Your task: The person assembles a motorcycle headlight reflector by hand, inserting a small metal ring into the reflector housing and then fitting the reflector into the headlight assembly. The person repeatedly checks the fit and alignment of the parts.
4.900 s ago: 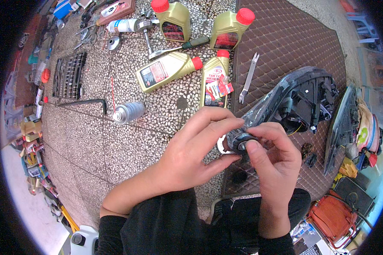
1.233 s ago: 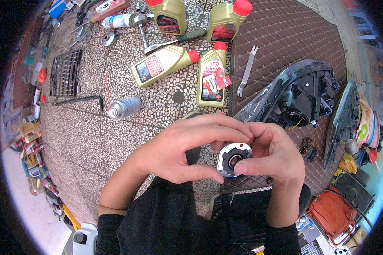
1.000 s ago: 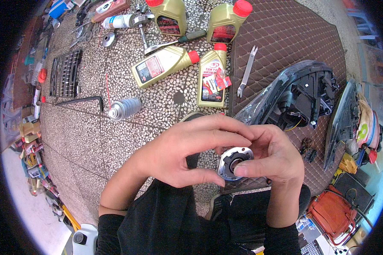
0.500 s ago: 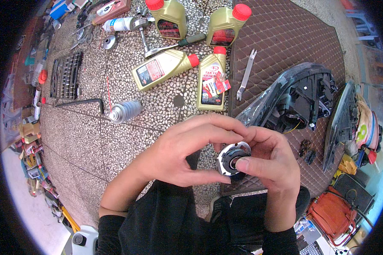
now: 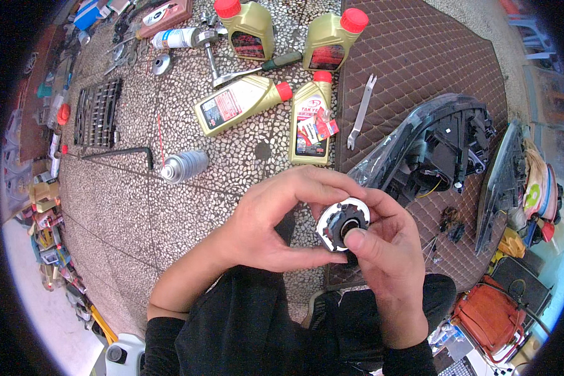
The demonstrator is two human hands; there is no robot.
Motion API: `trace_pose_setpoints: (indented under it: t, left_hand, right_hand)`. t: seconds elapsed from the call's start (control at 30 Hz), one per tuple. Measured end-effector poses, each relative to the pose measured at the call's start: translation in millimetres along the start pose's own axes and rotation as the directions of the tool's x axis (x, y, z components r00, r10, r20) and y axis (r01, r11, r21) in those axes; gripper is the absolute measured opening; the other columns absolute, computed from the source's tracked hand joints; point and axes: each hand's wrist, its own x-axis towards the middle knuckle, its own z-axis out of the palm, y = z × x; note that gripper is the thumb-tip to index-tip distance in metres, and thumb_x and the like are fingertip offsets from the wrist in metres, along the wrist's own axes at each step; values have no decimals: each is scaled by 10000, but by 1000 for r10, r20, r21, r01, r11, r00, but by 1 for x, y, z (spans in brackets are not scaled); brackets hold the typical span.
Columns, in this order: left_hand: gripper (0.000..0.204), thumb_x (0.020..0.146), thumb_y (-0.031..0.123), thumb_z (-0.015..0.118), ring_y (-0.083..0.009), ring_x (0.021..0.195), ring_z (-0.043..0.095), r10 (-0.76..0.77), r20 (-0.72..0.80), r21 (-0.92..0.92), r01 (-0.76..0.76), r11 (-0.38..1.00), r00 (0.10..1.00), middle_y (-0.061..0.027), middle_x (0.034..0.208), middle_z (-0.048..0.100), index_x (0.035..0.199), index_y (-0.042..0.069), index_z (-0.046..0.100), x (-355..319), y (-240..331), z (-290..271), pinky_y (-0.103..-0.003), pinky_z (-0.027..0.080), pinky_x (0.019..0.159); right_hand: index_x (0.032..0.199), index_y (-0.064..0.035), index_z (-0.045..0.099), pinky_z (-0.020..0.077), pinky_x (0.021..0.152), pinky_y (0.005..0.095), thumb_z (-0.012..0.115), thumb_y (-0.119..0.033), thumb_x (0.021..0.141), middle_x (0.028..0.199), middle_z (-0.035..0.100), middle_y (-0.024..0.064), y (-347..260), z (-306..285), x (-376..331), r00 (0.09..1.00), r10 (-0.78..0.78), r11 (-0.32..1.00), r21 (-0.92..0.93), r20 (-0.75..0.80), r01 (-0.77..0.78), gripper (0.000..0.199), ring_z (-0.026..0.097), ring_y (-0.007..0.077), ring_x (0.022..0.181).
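Both my hands hold a small round part (image 5: 341, 224) with a silver rim and a black middle, close in front of me. My left hand (image 5: 276, 219) wraps around its left side, fingers over the top and thumb below. My right hand (image 5: 391, 250) grips it from the right, its thumb pressed on the black middle. Just beyond my hands a black car headlight unit (image 5: 435, 147) lies on a brown quilted mat (image 5: 420, 56).
Several gold oil bottles with red caps (image 5: 241, 103) lie and stand on the pebbled floor. A silver spray can (image 5: 183, 165), a black bent bar (image 5: 116, 152), a socket tray (image 5: 97, 111), a screwdriver (image 5: 257, 67) and a grey pry tool (image 5: 361, 111) lie around. An orange bag (image 5: 492, 316) sits at right.
The round part has turned and tilted slightly in my hands. My right thumb has moved onto its black middle. The hands stayed in about the same place.
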Motion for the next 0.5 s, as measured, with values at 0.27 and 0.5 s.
trace_pose_setpoints:
  t: [0.27,0.5]
  left_hand:
    - [723,678,61,964,-347,1179,663,-14,32,4,14,1000,999,-252,1268,648,1277,69,559,-1,0,2,-477,539,991]
    - [660,721,124,942,-329,1168,677,10,-9,0,-10,1000,1000,-209,1289,666,1268,65,578,-2,-3,7,-433,544,974]
  right_hand:
    - [1160,23,614,575,891,303,783,0,879,1112,695,122,9,11,-6,993,-68,997,19,-96,70,328,685,165,1005]
    - [1112,19,623,570,872,296,771,-7,894,1060,706,119,10,13,-5,991,-73,993,79,-109,82,265,687,153,967]
